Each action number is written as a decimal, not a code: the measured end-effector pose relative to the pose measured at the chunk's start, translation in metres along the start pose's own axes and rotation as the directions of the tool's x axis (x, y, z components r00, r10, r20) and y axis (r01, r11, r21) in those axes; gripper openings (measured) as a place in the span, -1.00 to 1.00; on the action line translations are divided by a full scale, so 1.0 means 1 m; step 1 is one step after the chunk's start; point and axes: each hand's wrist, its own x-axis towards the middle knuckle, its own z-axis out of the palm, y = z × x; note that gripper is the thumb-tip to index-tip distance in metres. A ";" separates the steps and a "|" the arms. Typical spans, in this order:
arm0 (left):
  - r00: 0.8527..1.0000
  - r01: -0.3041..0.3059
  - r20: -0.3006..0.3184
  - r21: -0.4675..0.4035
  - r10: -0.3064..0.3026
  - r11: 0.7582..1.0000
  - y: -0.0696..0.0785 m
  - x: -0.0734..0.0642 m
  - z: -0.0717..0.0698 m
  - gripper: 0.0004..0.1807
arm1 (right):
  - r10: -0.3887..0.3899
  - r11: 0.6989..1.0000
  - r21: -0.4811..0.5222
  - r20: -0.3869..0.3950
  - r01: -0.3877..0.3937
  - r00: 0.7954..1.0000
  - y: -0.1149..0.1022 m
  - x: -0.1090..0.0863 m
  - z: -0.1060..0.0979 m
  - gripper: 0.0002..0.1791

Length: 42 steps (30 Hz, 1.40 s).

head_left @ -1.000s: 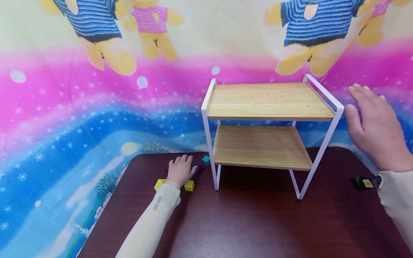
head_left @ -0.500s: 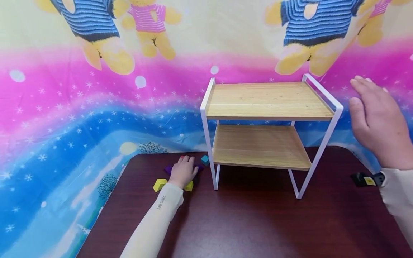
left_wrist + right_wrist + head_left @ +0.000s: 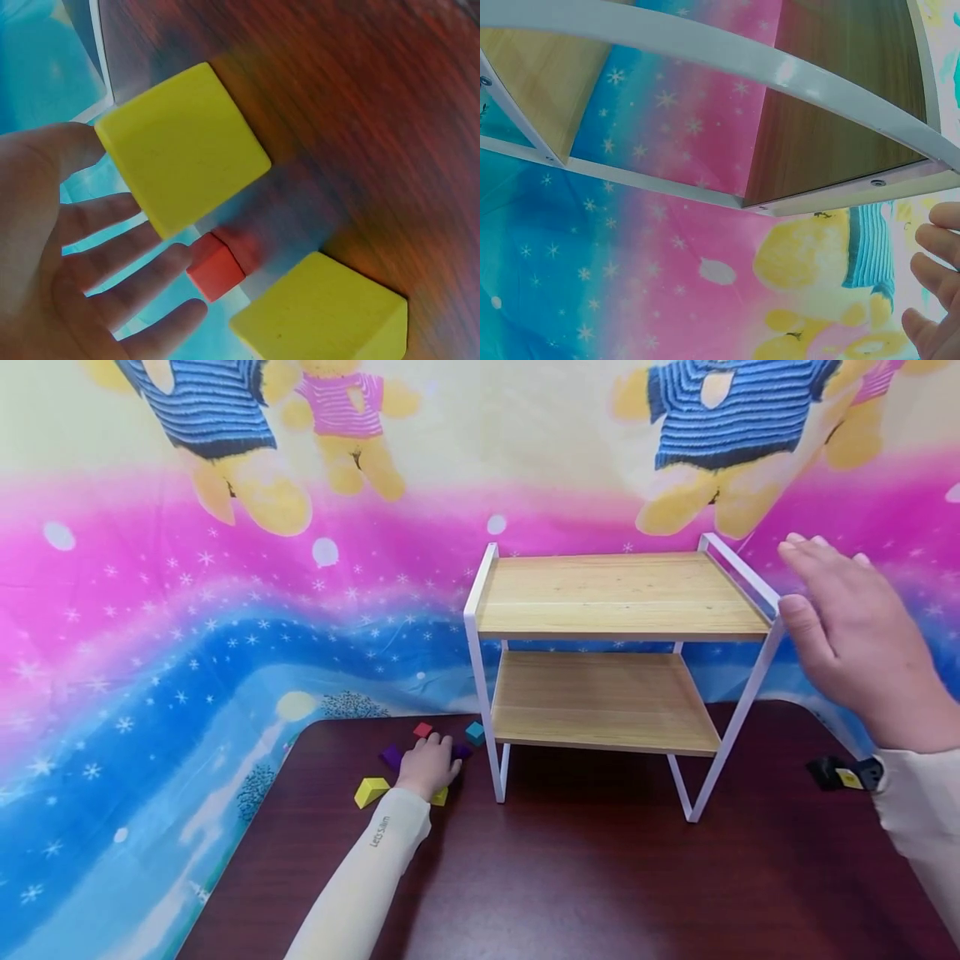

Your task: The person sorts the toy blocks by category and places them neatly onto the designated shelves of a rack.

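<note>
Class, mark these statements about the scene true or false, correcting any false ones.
The person's bare right hand is raised near the white-framed, wood-boarded shelf. True.
The shelf has three boards. False: it has two.
A small red block lies on the dark, glossy table. True.
Every block sits on the lower board. False: the small teal cube, for one, is on the table.
The bare left hand is left of the shelf, near a smooth yellow block. True.

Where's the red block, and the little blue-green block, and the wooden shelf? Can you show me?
Red block (image 3: 217, 274): left wrist view, on its brighter face.
Blue-green block (image 3: 475, 732): head view, middle of what shows.
Wooden shelf (image 3: 622, 597): head view, on its top board.
</note>
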 end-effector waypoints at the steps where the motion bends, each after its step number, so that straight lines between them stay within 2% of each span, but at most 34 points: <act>1: 1.000 0.002 0.008 0.000 -0.002 1.000 0.000 0.000 0.001 -0.46 | -0.011 1.000 -0.005 0.009 0.011 1.000 0.000 0.000 0.000 -0.33; 4: 1.000 0.006 0.019 -0.001 -0.006 1.000 0.000 0.002 0.005 -0.45 | -0.038 0.999 -0.018 0.040 0.039 0.998 0.001 0.002 0.000 -0.32; 10: 1.000 -0.011 -0.003 -0.023 0.011 1.000 0.000 0.004 0.007 -0.49 | -0.051 0.997 -0.059 0.125 0.059 0.991 0.003 0.006 0.001 -0.27; 17: 1.000 0.013 0.018 -0.111 -0.011 0.994 0.000 0.007 0.008 -0.52 | -0.044 0.992 -0.104 0.202 0.067 0.978 0.005 0.007 0.002 -0.24; 24: 0.999 0.046 0.037 -0.209 -0.040 0.977 -0.002 0.012 0.009 -0.58 | -0.042 0.993 -0.097 0.224 0.065 0.974 0.006 0.008 0.001 -0.26; 42: 0.998 0.062 0.018 -0.271 -0.060 0.961 0.005 0.017 0.009 -0.62 | -0.062 0.995 -0.056 0.244 0.078 0.968 0.009 0.011 -0.001 -0.32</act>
